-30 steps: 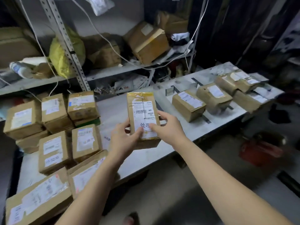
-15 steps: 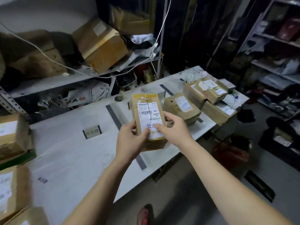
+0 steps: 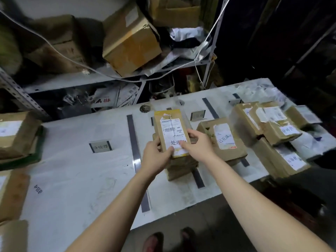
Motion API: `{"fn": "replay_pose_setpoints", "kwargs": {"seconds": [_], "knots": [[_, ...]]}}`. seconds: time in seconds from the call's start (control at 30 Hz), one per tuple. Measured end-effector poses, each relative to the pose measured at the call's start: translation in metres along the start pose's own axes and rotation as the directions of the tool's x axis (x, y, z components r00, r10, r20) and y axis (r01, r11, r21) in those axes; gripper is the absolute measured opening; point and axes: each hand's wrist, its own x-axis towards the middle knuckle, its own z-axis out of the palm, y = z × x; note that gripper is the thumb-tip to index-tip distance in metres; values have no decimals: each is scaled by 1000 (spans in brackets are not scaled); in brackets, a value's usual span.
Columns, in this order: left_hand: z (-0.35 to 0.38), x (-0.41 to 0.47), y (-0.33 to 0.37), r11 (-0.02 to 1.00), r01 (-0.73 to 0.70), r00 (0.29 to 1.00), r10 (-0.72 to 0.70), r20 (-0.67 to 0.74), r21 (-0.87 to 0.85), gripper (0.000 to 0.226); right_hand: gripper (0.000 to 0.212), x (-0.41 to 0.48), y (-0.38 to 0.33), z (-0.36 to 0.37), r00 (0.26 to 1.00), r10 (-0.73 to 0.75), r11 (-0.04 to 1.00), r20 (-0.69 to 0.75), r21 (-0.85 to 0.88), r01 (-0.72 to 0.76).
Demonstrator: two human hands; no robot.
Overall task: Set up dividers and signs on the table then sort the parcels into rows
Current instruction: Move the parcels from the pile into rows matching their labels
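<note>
While left hand (image 3: 156,155) and right hand (image 3: 197,144) clamp the parcel (image 3: 168,114), both overlap its label (image 3: 172,132).

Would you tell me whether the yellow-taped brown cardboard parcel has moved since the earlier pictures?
Yes: the yellow-taped brown parcel has crossed rightward, from left of the long dark grey divider strip to its right.

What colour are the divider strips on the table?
Dark grey divider strips, best seen in the head view.
</note>
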Motion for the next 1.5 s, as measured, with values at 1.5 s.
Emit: {"fn": "replay_pose_setpoints", "kwargs": {"seconds": [1.5], "knots": [[-546, -283, -193, 587, 545, 735, 9, -678, 599, 64, 61, -210, -235, 480, 592, -441, 463, 675, -394, 794]]}}
